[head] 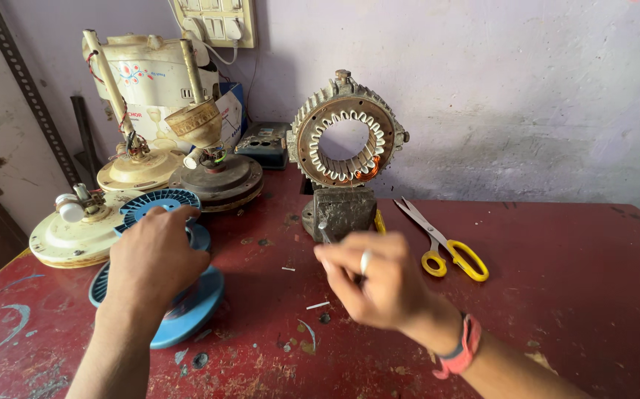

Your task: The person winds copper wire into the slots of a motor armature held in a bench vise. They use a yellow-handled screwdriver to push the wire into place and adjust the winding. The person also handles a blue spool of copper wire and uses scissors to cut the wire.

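Both forearms were bare, no sleeves, right hand (382, 284) wore silver finger ring (365, 261), red wristband (464, 347), left hand (153, 258) unadorned

Soft even daylight, faint shadows on the red table (556, 295), right hand (375, 277) motion-blurred, wide-angle bending at edges

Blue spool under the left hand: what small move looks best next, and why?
Probably draw a little wire off the blue spool toward the stator ring. The left hand rests on the spool, and the right hand has its fingers pinched just below the clamped ring.
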